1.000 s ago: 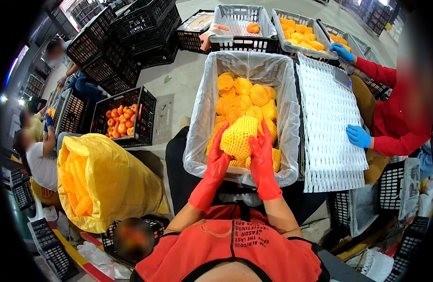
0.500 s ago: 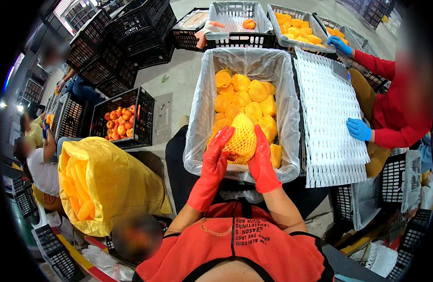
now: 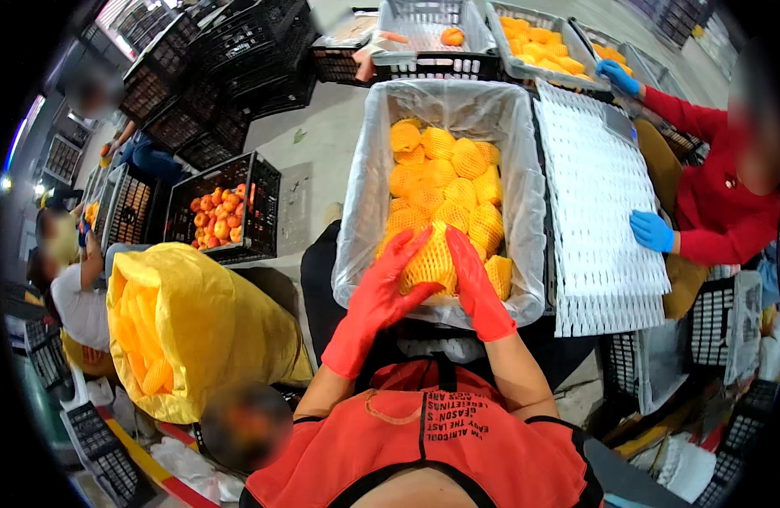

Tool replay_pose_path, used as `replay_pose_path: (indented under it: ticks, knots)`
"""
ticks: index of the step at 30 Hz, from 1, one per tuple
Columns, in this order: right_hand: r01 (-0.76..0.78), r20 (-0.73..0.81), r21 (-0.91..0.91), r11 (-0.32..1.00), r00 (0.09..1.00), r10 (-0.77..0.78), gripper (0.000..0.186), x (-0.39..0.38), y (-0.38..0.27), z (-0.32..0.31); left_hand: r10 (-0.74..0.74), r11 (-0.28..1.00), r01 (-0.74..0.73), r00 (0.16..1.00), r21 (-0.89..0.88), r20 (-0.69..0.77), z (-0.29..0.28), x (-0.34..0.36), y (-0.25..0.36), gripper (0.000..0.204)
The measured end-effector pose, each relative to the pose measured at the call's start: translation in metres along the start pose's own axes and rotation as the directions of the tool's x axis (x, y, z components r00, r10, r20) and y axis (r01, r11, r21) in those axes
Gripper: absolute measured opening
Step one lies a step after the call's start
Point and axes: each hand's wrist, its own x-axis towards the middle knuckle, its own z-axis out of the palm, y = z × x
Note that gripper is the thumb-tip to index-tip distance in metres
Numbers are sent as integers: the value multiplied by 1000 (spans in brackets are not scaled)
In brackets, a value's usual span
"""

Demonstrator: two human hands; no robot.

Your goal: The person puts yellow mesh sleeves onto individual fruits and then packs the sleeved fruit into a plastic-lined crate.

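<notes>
Both my hands wear red rubber gloves. My left hand (image 3: pixel 388 275) curves around the left side of a fruit in a yellow foam net (image 3: pixel 431 261), its thumb across the near side. Against the right side presses my right hand (image 3: pixel 481 292), fingers together and reaching over the top. The net hides the fruit itself. It is at the near end of a crate lined with clear plastic (image 3: pixel 519 161), in front of my body. Rows of fruit in yellow foam nets (image 3: pixel 441 173) fill the crate's middle.
White foam sheets (image 3: pixel 602 220) lie right of the crate, under a co-worker's blue-gloved hand (image 3: pixel 652 231). At left stand a yellow sack of foam nets (image 3: pixel 212 322) and a black crate of bare red-orange fruit (image 3: pixel 267 203). More crates (image 3: pixel 437 68) stand beyond.
My fingers have slid further over the netted fruit and cover more of it. The fruit sits slightly lower against the crate's near end. The left thumb now crosses its near side.
</notes>
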Motion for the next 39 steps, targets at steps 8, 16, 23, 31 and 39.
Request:
replay_pose_path:
  ticks: [8, 16, 23, 31, 39]
  knots:
    - [-219, -25, 726, 653, 939, 342, 54, 3, -18, 7, 357, 902, -383, 921, -201, -154, 27, 7, -34, 48]
    - [-332, 121, 884, 331, 844, 523, 45, -5, -34, 27, 243, 880, -347, 915, -324, -321, 39, 0, -19, 13]
    - [32, -370, 374, 927, 922, 117, 68, 3, -60, 30, -188, 653, -80, 946, -753, -263, 37, -3, -16, 43]
    - [62, -179, 202, 977, 984, -26, 100, -4, -107, 33, -323, 694, 212, 946, -688, -33, 23, -7, 2, 87]
    - [-182, 87, 686, 704, 982, 169, 96, 10, -89, 13, -146, 939, 46, 950, -341, -275, 13, 0, 14, 88]
